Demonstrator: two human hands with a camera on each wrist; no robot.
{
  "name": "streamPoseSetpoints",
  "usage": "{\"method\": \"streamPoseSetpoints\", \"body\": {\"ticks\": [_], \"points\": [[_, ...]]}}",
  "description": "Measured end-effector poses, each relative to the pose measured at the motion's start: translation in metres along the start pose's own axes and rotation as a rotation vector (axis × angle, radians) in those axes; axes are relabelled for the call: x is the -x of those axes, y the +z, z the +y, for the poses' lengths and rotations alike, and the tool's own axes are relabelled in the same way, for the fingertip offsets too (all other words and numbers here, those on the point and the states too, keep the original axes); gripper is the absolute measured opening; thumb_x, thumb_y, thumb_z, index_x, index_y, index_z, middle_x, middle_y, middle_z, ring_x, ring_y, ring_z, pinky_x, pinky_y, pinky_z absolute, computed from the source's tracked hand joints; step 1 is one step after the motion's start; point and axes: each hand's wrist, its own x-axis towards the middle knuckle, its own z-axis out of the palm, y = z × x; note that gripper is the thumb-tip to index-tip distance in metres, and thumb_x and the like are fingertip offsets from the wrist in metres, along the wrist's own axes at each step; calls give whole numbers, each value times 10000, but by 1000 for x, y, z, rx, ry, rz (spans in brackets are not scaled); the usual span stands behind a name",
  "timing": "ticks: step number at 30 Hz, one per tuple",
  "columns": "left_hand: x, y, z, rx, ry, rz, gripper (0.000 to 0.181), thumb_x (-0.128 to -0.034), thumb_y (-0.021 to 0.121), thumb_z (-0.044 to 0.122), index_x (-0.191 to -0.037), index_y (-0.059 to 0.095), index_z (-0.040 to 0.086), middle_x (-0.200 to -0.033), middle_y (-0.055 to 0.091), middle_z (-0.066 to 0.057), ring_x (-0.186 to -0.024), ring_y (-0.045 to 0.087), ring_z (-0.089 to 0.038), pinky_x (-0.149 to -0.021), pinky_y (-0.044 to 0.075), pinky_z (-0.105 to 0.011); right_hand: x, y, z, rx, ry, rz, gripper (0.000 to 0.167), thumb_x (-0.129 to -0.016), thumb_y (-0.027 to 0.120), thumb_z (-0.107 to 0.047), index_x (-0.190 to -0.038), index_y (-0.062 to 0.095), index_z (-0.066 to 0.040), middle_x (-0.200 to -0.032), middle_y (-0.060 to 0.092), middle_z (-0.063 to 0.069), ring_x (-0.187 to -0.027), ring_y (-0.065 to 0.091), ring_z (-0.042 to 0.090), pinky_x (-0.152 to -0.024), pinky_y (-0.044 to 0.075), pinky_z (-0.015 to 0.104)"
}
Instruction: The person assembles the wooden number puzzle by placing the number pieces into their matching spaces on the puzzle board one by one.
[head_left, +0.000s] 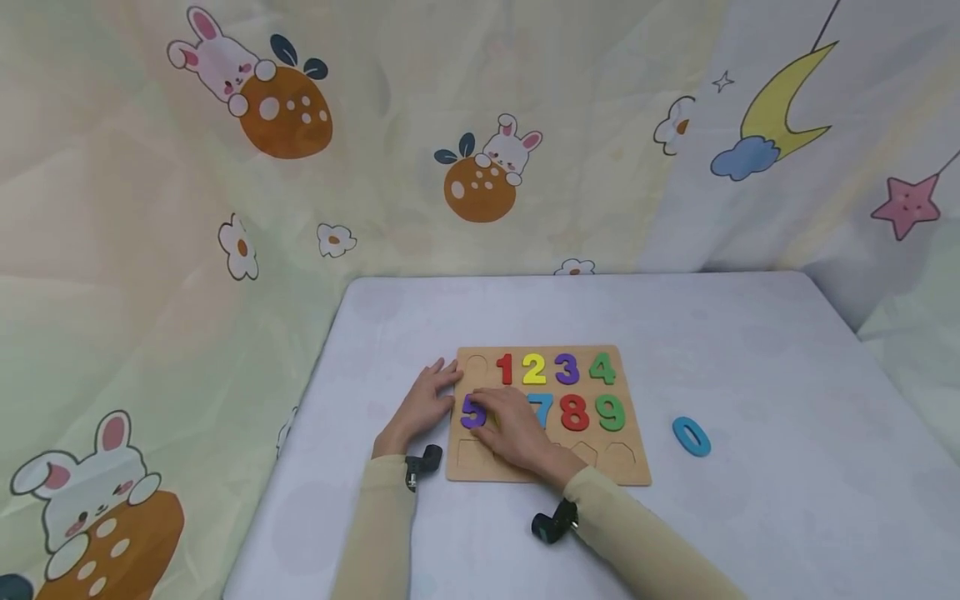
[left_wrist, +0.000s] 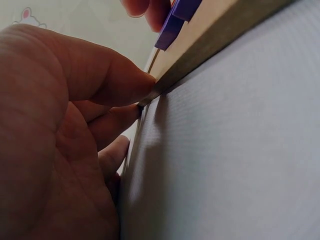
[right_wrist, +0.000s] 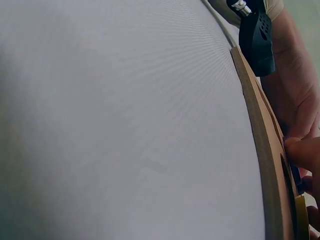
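A wooden number board (head_left: 551,477) lies flat on the table. My right hand (head_left: 517,429) reaches over its left part and pinches the purple number 5 (head_left: 472,412), with the thumb (right_wrist: 300,151) against it in the right wrist view. Purple also shows at the board's edge in the left wrist view, where the number 5 (left_wrist: 171,31) looks tilted. My left hand (head_left: 422,404) rests beside the board, its fingertips and thumb (left_wrist: 125,80) touching the left edge. The yellow number 6 (right_wrist: 301,215) is mostly hidden by my right hand in the head view.
Numbers 1 to 4 fill the board's top row, beside an outlined recess (head_left: 477,363) at top left. Numbers 7, 8 (head_left: 574,412) and 9 sit in the middle row; shaped recesses line the bottom. A blue number 0 (head_left: 692,437) lies right of the board.
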Motion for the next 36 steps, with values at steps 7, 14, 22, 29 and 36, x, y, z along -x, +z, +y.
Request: {"method": "streamPoseSetpoints", "body": {"ticks": [7, 14, 22, 29, 36], "points": [[0, 1, -2, 1, 8, -5, 516, -876, 585, 116, -1389, 560, 160, -1543, 348, 129, -1501, 118, -244, -1218, 102, -504, -1, 0, 0, -10, 19, 0, 520, -869, 737, -327, -1349, 587, -193, -1379, 574, -28, -1304, 477, 194, -1135, 346, 431], [-2, 0, -2, 4, 30, 6, 512, -873, 584, 99, -1383, 566, 148, -1538, 363, 117, -1500, 132, -235, -1221, 108, -489, -3, 2, 2, -11, 30, 4, 527, -869, 736, -323, -1352, 577, -183, -1370, 577, -22, -1297, 479, 195, -1127, 358, 422], [-1, 1, -1, 7, 32, 8, 513, -873, 585, 93, -1384, 564, 137, -1537, 369, 109, -1499, 142, -227, -1220, 107, -491, -3, 0, 2, -13, 41, -25, 533, -865, 738, -309, -1358, 572, -191, -1376, 571, -30, -1305, 467, 195, -1125, 361, 428], [-2, 2, -1, -1, 18, 11, 506, -877, 585, 100, -1380, 571, 154, -1539, 368, 115, -1499, 136, -255, -1213, 117, -519, 1, -7, 1, -5, 27, -39, 527, -863, 735, -282, -1358, 580, -190, -1458, 491, 7, -1353, 424, 236, -1131, 361, 467], [-2, 2, -1, -5, 6, 13, 512, -876, 578, 103, -1385, 565, 153, -1542, 365, 113, -1501, 133, -238, -1219, 104, -503, 7, -15, 6, -25, 89, -43, 506, -874, 716, -289, -1357, 577, -234, -1470, 464, -7, -1355, 420, 227, -1098, 412, 454]]}}
